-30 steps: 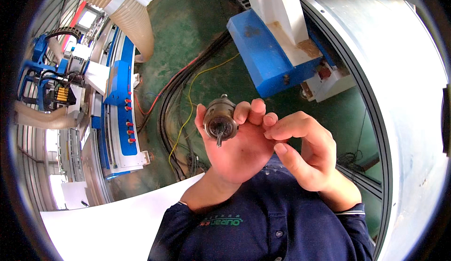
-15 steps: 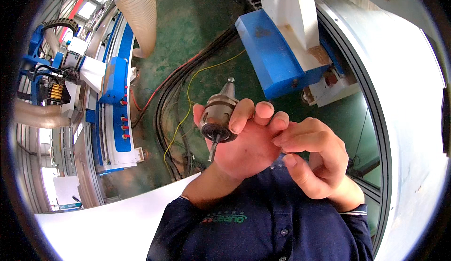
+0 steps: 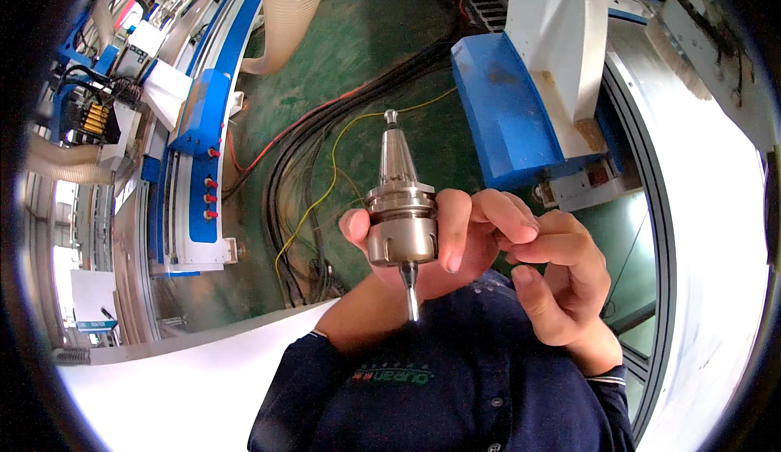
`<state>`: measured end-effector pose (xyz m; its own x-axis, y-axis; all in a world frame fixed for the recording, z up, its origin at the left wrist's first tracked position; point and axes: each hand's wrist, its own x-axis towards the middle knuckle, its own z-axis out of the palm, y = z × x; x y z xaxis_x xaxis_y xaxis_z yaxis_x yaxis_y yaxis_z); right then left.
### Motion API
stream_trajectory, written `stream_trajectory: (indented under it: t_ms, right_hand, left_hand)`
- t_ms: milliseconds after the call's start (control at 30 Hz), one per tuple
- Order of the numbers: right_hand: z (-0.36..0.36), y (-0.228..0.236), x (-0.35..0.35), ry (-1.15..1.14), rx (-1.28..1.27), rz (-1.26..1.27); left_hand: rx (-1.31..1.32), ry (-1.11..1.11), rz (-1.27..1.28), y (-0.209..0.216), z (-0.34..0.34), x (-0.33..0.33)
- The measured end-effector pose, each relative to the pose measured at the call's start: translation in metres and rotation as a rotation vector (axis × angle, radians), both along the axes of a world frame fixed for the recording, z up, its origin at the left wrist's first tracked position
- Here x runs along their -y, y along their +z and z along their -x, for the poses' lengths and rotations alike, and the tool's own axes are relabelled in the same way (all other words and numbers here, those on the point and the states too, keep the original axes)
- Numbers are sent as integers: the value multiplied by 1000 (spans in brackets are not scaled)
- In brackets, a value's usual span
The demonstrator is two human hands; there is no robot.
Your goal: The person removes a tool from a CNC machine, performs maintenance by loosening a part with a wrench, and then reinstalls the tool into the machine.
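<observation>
Holding a steel collet-chuck tool holder (image 3: 401,216) in the left hand (image 3: 472,248), fingers wrapped around its body, thumb against its left side and index finger against its right. Pointing its taper and pull stud up in the view, and a slender cutting bit (image 3: 412,296) down. Reaching in from the right of the tool holder with the right hand (image 3: 565,277), fingers bent, thumb and index tips narrowly spaced just beside the left fingertips; impossible to tell whether touching these or pinching anything small. Wearing a navy shirt (image 3: 455,371), below the tool holder. Looking past the tool holder onto a green floor (image 3: 346,37) crossed by black cables (image 3: 275,216) and a yellow cable (image 3: 334,163), with a blue machine housing (image 3: 504,110) to its upper right and a blue-and-white machine (image 3: 201,216) to its left.
</observation>
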<state>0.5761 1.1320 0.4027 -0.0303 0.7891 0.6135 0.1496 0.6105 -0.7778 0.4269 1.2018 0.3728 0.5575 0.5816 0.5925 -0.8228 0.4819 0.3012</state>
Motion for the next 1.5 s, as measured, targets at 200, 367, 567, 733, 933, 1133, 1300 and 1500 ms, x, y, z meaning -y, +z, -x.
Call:
stream_trajectory:
  t_ms: [200, 367, 567, 733, 933, 1133, 1300, 1500]
  right_hand:
    - [24, 0, -19, 0, 7, 17]
    - [42, -1, -35, 5, 24, 49]
    - [66, 0, -55, 15, 59, 17]
    - [85, -1, -65, 14, 54, 59]
    - [105, -4, -75, 7, 83, 90]
    - [120, -16, -91, -17, 84, 150]
    - [135, -32, -109, -102, 85, 390]
    - [141, -55, -129, -164, 162, 385]
  left_hand:
    - [119, 5, -124, -10, 20, -29]
    - [76, 30, -176, -12, 41, -47]
    - [43, 30, -197, -10, 69, -65]
    - [-120, 80, -244, -2, 96, -76]
    - [-176, 144, -330, -5, 118, -90]
    - [-361, 328, -307, -17, 139, -101]
    - [-1163, 765, -181, -27, 168, -101]
    - [-1734, 973, -1108, -66, 178, -129]
